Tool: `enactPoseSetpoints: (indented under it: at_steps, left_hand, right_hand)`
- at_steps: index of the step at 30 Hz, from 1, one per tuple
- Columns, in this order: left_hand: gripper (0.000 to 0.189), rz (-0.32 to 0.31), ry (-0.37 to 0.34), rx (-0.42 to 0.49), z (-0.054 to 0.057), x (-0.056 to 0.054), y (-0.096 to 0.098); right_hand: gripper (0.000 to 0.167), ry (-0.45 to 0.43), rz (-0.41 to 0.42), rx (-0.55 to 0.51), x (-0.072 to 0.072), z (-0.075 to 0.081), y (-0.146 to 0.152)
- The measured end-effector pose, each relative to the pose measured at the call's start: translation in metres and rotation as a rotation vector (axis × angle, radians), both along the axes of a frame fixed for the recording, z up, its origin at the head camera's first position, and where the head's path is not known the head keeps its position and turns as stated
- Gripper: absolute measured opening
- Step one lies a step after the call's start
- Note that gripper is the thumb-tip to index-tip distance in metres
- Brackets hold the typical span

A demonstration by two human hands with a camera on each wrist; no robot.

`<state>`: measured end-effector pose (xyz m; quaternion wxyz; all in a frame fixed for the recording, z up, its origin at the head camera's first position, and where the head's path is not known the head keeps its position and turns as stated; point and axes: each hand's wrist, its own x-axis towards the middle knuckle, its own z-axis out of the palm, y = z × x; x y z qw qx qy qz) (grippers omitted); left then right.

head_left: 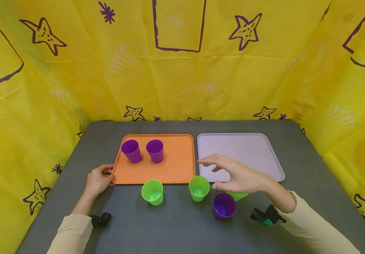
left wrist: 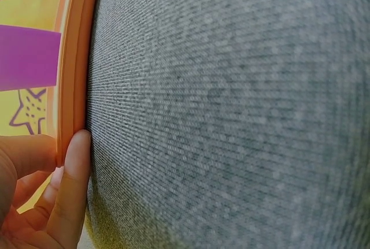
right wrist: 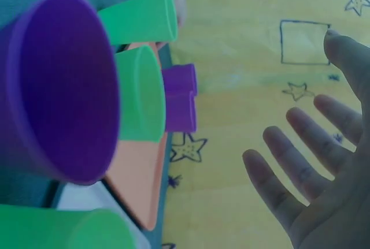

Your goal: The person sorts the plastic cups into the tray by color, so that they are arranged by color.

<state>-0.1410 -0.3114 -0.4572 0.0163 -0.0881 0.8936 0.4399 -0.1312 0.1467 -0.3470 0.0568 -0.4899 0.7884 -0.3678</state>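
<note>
At the near left corner of the orange tray [head_left: 176, 158], my left hand [head_left: 98, 180] pinches the rim; the left wrist view shows thumb and fingers [left wrist: 75, 174] on either side of it. Two purple cups, one on the left [head_left: 131, 151] and one beside it [head_left: 155, 151], stand upright on that tray. My right hand [head_left: 236, 173] is in the air with fingers spread and nothing in them. It overlaps the lilac tray [head_left: 258, 148] in the head view. Close below it are a purple cup [head_left: 224, 206], a green cup [head_left: 199, 188] and a partly hidden green cup [head_left: 238, 195].
Another green cup [head_left: 152, 193] stands on the grey table [head_left: 157, 229] in front of the orange tray. The two trays lie side by side with a narrow gap. Yellow patterned cloth [head_left: 182, 77] encloses the table at the back and both sides.
</note>
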Motion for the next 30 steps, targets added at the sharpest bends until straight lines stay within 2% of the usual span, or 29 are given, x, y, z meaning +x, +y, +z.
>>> enactPoseSetpoints:
  at_steps: [7,14,19,24,30]
  left_hand:
    - [0.043,-0.002,-0.007,-0.002,0.001,0.000,0.000]
    - [0.043,0.002,-0.018,-0.005,0.002,0.000,0.001]
    - [0.044,0.002,-0.024,0.000,0.003,0.000,0.002]
    - [0.044,-0.001,-0.019,0.004,0.004,0.001,0.002]
    - [0.043,-0.002,-0.023,0.003,0.004,0.001,0.003]
  right_hand:
    - [0.066,-0.030,-0.074,0.002,0.017,-0.010,0.021]
    - [0.069,0.032,-0.108,0.003,0.034,-0.025,0.039]
    - [0.069,-0.005,-0.141,0.018,0.046,-0.034,0.048]
    - [0.068,-0.041,-0.122,0.000,0.055,-0.039,0.050]
    - [0.068,-0.032,-0.119,-0.003,0.061,-0.045,0.048]
